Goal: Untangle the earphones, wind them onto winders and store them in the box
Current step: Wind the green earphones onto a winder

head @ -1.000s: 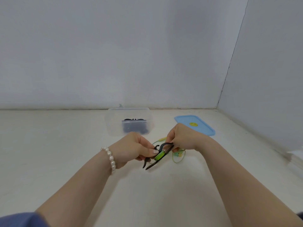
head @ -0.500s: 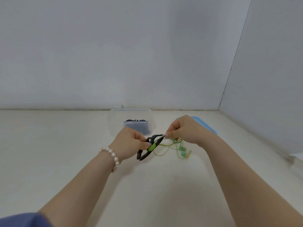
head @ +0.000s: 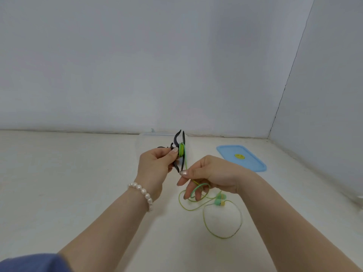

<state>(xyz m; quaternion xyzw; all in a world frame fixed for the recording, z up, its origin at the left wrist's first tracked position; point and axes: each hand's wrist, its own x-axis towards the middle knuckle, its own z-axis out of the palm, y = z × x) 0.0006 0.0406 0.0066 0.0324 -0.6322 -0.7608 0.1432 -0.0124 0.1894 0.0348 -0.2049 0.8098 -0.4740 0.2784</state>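
Fingers of the left hand (head: 155, 163) are closed around a black winder (head: 179, 152), the thumb pressed against its side just beside the green turns of cord wrapped round its middle. The winder stands roughly upright above those fingers, its curved black prongs reaching up past the fingertips and down below them. A pearl bracelet (head: 142, 193) circles the left wrist.

The right hand (head: 208, 173) sits below and to the right of the left fingers, thumb and forefinger pinched narrow on the green earphone cord (head: 223, 230); the other fingers hang loosely spread downward. From the pinch the cord runs taut upward to the wound turns on the winder. Below the right fingers the slack cord drops in loops onto the white table (head: 78, 193), one small loop just under the fingertips and a larger one lying farther toward the person. The earbuds (head: 221, 201), mint green with a yellow part, lie on the table just beneath the right palm.

Beyond the left fingers, mostly hidden by the winder and hand, a clear plastic box (head: 143, 140) stands near the wall; what it contains cannot be told. To the right of the right hand, well apart, a blue lid (head: 251, 161) lies flat on the table.
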